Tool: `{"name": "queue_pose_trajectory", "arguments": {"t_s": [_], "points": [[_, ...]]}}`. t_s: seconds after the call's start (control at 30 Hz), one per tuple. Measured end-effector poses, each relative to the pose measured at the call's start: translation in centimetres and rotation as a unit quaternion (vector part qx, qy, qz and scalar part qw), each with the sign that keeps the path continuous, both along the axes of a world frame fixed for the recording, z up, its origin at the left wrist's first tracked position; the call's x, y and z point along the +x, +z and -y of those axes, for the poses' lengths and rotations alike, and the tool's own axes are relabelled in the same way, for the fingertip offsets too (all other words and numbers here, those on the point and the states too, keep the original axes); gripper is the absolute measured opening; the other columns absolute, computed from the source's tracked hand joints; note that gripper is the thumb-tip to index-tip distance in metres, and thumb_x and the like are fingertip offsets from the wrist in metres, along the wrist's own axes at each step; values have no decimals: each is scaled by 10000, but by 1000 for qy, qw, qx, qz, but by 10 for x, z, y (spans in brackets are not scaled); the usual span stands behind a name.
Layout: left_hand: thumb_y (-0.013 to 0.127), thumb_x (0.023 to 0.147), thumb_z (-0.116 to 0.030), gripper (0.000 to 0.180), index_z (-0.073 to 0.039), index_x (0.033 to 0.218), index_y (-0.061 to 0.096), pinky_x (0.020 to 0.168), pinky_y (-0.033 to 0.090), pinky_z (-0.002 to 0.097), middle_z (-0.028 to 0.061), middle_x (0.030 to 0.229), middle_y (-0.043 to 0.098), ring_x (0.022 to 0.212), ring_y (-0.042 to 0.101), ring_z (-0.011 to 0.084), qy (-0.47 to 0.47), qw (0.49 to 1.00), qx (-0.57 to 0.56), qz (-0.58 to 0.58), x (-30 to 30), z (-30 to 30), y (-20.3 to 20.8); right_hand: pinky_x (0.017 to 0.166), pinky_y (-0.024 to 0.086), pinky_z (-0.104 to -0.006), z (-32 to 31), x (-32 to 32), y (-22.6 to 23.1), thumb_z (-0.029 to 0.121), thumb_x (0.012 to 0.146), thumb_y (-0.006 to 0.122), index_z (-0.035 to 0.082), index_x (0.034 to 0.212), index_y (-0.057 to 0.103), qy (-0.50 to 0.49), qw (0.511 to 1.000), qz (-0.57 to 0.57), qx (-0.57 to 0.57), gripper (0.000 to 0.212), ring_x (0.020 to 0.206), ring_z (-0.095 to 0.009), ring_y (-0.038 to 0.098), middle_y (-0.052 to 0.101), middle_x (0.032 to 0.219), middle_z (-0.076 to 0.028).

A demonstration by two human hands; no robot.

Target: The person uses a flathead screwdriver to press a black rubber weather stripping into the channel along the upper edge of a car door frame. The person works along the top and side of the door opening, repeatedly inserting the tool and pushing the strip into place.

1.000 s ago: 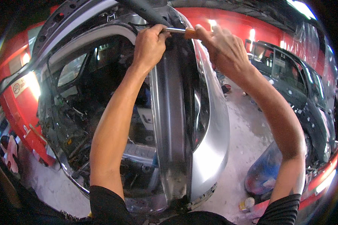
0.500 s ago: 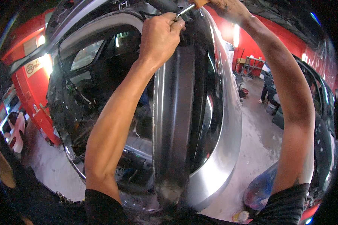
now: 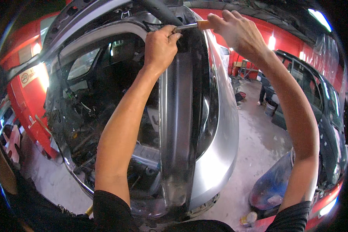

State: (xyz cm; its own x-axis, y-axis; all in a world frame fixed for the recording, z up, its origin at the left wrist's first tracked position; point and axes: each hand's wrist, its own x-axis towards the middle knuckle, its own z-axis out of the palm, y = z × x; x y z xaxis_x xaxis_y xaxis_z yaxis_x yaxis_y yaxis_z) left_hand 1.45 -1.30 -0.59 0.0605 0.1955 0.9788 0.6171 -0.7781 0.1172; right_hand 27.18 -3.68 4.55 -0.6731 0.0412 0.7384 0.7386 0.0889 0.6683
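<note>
My right hand (image 3: 237, 36) grips the orange handle of a screwdriver (image 3: 187, 27), at the upper middle. Its metal shank runs left, almost level, to my left hand (image 3: 160, 48). The left thumb and fingers are pinched together around the shank's far end; the tip is hidden by them. Both hands are up at the top of a car's opening, beside a bare grey pillar (image 3: 178, 96) and a black strut (image 3: 158, 11). A silver body panel (image 3: 212, 170) curves down to the right of the pillar.
Left of the pillar lies the car's stripped interior with loose wiring (image 3: 79, 102). At right stand a dark car (image 3: 297, 69), a blue rounded container (image 3: 272, 181) and a small can (image 3: 248, 218) on the floor. Farther back, a person (image 3: 265, 91) stands near a bucket (image 3: 270, 108).
The view has shifted a little. My right hand has come lower in the picture, and the screwdriver has gone from slanting up rightward to nearly level. My left hand is slightly lower and farther left.
</note>
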Motion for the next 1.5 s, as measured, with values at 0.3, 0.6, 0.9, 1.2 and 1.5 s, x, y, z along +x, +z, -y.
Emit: {"name": "queue_pose_trajectory", "arguments": {"t_s": [0.3, 0.6, 0.9, 1.2, 1.5], "points": [[713, 941, -79, 170, -9, 1089, 762, 753, 551, 345, 165, 933, 782, 822, 751, 191, -23, 999, -4, -43, -5, 2, -1, 656, 612, -465, 49, -20, -35, 142, 993, 576, 132, 1265, 590, -26, 997, -49, -52, 272, 884, -324, 717, 653, 944, -160], [708, 956, -99, 169, -15, 1091, 764, 752, 551, 347, 150, 920, 783, 809, 738, 182, -32, 998, -17, -50, -4, 0, 1, 584, 584, -462, 69, -28, -51, 200, 988, 608, 100, 1326, 606, -1, 988, -75, -137, 353, 730, -334, 747, 712, 863, -183], [714, 948, -89, 176, -28, 1105, 767, 768, 549, 339, 147, 935, 784, 827, 740, 190, -8, 997, -14, -77, -10, 0, 6, 579, 585, -455, 90, -44, -56, 194, 957, 651, 29, 1359, 598, -61, 984, -69, -151, 438, 699, -331, 748, 726, 815, -171], [710, 944, -97, 179, -26, 1097, 769, 766, 543, 327, 137, 925, 782, 825, 728, 173, -24, 998, -20, -61, -9, -1, 4, 572, 594, -451, 92, -47, -58, 158, 976, 604, 75, 1360, 611, -60, 984, -74, -152, 393, 695, -319, 753, 715, 785, -179], [703, 949, -87, 163, -57, 1093, 773, 769, 541, 356, 124, 919, 775, 823, 713, 181, -30, 997, 13, -65, -9, -4, 4, 573, 589, -459, 93, -49, -57, 124, 953, 578, 31, 1215, 653, -64, 982, -79, -161, 288, 700, -339, 751, 717, 780, -191]]}}
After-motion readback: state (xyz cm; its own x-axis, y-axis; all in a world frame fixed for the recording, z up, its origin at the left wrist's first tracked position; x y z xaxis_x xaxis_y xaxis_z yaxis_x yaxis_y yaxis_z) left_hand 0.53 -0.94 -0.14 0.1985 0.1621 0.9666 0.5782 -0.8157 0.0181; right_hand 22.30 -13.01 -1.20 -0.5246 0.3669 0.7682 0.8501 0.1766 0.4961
